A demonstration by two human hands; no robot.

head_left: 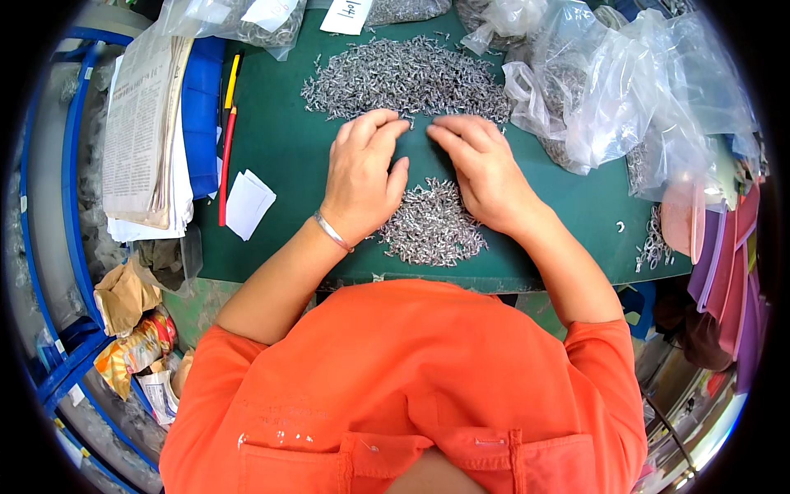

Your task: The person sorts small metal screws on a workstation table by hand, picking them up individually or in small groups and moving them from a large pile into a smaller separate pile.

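Note:
A wide heap of small grey metal parts [403, 78] lies across the far side of the green table. Closer to my body sits a smaller, brighter pile of small metal parts [434, 226]. My left hand [362, 169] rests palm down at the big heap's near edge, its fingers bent forward and its thumb apart. Opposite it, my right hand [485, 169] has its fingers stretched inward, their tips just short of the left fingertips. I see nothing held in either hand, though the palms are hidden. The parts are too small to name exactly.
Clear plastic bags [609, 90] of parts crowd the far right. Stacked newspapers [144, 132] and a blue bin [204, 119] stand left, beside a red pen [226, 169] and white paper slips [249, 204]. Pale rings [654, 243] lie near the right edge. Blue shelving [78, 181] flanks the table.

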